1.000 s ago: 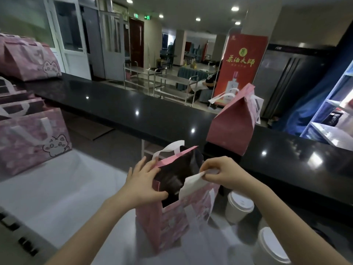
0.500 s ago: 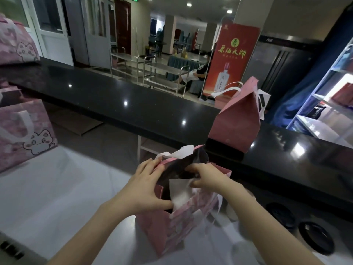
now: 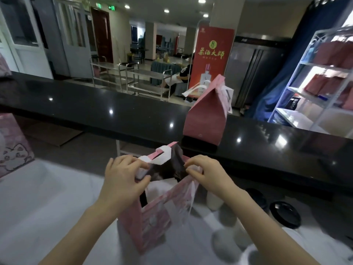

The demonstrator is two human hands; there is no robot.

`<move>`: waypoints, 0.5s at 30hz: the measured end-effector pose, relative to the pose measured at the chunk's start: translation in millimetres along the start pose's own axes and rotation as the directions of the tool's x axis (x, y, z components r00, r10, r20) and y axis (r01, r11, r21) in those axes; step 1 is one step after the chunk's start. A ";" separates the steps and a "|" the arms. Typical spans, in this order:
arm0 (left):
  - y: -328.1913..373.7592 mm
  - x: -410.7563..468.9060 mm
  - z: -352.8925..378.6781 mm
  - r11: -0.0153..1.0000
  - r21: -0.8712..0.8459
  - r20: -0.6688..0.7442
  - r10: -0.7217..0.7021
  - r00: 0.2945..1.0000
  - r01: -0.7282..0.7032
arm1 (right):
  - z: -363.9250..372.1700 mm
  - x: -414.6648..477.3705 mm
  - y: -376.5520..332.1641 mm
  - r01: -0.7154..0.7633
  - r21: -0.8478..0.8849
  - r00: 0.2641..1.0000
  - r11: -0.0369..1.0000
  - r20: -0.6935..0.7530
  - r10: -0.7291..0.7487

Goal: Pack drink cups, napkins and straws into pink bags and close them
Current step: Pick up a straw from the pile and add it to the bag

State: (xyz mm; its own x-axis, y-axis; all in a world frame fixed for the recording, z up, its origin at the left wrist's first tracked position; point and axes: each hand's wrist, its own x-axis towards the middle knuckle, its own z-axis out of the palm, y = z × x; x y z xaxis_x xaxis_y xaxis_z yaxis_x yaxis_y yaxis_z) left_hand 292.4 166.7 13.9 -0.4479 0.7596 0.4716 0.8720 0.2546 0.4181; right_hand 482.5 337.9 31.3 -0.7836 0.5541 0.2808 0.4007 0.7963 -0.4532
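"Gripping is seen at both hands, or not? What is held by the left hand (image 3: pixel 124 180)?"

"The left rim of the pink bag (image 3: pixel 152 222) is held by it. The fingers (image 3: pixel 130 162) are curled over the rim, close to the white handle (image 3: pixel 163 155). The thumb is pressed against the side below, so the paper is pinched between them."

"And by the right hand (image 3: pixel 206 176)?"

"The right rim of the same bag is pinched between the bent fingertips and the thumb. Nothing else is held. The bag is stood upright on the white table (image 3: pixel 38 207), and its mouth is spread open between the two hands. Something white, maybe a napkin (image 3: pixel 160 188), is seen inside, but because of blur it cannot be told for certain."

"How are the hands placed?"

"Both forearms are stretched forward from below. The backs of the hands are turned up, with one hand at each side of the mouth, at about equal height."

"What is changed against half a second before?"

"The right hand was then laid over the mouth, with the white sheet under its fingers. Now it is moved out to the right rim. The left rim is held as before."

"And behind?"

"A second pink bag (image 3: pixel 206 119), folded shut, is stood on the black counter (image 3: pixel 95 111)."
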 end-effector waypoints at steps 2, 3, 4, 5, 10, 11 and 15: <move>24.0 0.6 2.2 0.999 -0.013 -0.136 0.031 0.990 -0.033 | -20.7 -23.4 12.7 0.006 0.019 0.998 1.000 -0.056 -0.005; 39.5 1.0 4.8 0.999 -0.015 -0.166 0.039 0.985 -0.042 | -31.2 -36.7 21.1 0.001 0.031 0.997 1.000 -0.076 0.002; 56.5 1.3 8.7 0.998 -0.026 -0.171 0.047 0.984 -0.052 | -41.6 -50.7 30.9 -0.012 0.045 0.996 0.999 -0.088 0.016; 75.7 1.9 14.5 0.996 -0.048 -0.160 0.063 0.985 -0.071 | -52.3 -65.8 42.2 -0.034 0.055 0.995 0.998 -0.090 0.039; 189.2 1.1 70.3 0.957 -0.178 -0.018 0.230 0.973 -0.230 | -103.4 -150.7 116.0 -0.194 0.027 0.977 0.981 -0.084 0.196; 212.7 -1.2 85.1 0.946 -0.206 0.012 0.258 0.966 -0.250 | -112.3 -168.5 132.3 -0.240 0.025 0.966 0.971 -0.091 0.241; 301.3 -18.8 150.1 0.893 -0.348 0.127 0.347 0.929 -0.286 | -142.4 -238.6 197.9 -0.422 -0.009 0.900 0.906 -0.125 0.418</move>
State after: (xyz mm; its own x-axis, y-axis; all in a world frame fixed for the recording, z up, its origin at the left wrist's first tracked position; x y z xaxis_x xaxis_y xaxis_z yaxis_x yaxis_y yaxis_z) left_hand 593.2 319.0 14.5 -0.0884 0.8699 0.4852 0.8379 -0.1985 0.5085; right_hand 816.4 397.8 -4.9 -0.4785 0.8617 0.1689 0.6983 0.4900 -0.5218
